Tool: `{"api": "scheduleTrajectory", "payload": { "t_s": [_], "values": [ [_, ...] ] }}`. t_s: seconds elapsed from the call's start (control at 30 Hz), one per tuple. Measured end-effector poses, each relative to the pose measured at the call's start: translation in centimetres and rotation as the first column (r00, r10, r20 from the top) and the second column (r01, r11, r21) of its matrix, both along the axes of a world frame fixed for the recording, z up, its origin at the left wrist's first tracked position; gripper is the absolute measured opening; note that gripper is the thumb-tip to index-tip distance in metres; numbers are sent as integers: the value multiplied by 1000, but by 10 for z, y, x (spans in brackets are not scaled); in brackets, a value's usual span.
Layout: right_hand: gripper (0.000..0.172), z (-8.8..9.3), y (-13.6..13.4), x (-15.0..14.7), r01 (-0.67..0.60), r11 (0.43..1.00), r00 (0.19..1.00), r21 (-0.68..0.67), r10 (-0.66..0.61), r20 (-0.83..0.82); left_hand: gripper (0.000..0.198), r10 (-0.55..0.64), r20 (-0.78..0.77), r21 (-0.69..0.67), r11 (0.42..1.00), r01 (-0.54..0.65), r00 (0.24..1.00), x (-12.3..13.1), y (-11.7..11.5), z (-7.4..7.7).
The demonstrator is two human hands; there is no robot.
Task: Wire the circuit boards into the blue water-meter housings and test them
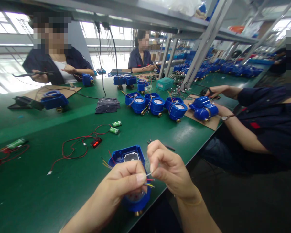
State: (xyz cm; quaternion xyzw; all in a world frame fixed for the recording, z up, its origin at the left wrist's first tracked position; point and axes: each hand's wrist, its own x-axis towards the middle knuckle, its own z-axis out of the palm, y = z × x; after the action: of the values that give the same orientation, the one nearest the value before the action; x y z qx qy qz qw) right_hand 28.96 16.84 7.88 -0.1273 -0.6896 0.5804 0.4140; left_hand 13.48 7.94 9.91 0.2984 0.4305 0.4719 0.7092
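Observation:
Right in front of me at the table's edge lies an opened blue water meter [140, 147] with a brass fitting [138, 213] at its near end. Over it, my left hand [126, 179] pinches a bundle of thin coloured wires [150, 185], whose red, yellow and blue ends stick out past the thumb. My right hand [168, 168] has thumb and forefinger closed on the end of a white wire [148, 174] that runs between both hands. More loose wires [106, 163] rise from the meter's left side. My hands hide much of the meter's face.
Several blue meters with wires [157, 105] stand ahead. To the left lie a small red-lit display [96, 142], batteries [114, 130] and red leads. A dark cloth [107, 105] lies farther back. A co-worker's hands hold a meter [203, 108] at right; metal posts [201, 48] support the overhead shelf.

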Motion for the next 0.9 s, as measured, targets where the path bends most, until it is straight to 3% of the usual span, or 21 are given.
{"api": "scheduleTrajectory", "payload": {
  "t_s": [0.1, 0.17, 0.3, 0.37, 0.53, 0.9],
  "values": [
    [19, 12, 7, 10, -65, 994, 989, 87, 53, 138, 30, -41, -11, 18, 999, 41, 999, -1, 0, -1],
    [20, 18, 11, 17, -94, 993, 986, 75, 83, 142, 30, -69, -3, 27, 997, 69, 998, -1, 0, -1],
    [24, 15, 17, 25, 99, 990, 985, -103, -112, -131, 33, -17, 28, -26, 1000, 18, 999, 1, -1, 0],
    [20, 8, 17, 25, 143, 979, 973, -145, -165, -160, 34, -1, 21, -36, 999, 2, 1000, 1, -1, -1],
    [12, -6, 8, 16, -12, 990, 995, -138, -2, -103, 34, -10, -14, -11, 1000, 10, 1000, 3, -2, -4],
    [11, 0, 3, 8, -41, 997, 998, -58, 38, -56, 33, -50, -22, 36, 998, 50, 999, -1, -1, -6]
  ]
}}
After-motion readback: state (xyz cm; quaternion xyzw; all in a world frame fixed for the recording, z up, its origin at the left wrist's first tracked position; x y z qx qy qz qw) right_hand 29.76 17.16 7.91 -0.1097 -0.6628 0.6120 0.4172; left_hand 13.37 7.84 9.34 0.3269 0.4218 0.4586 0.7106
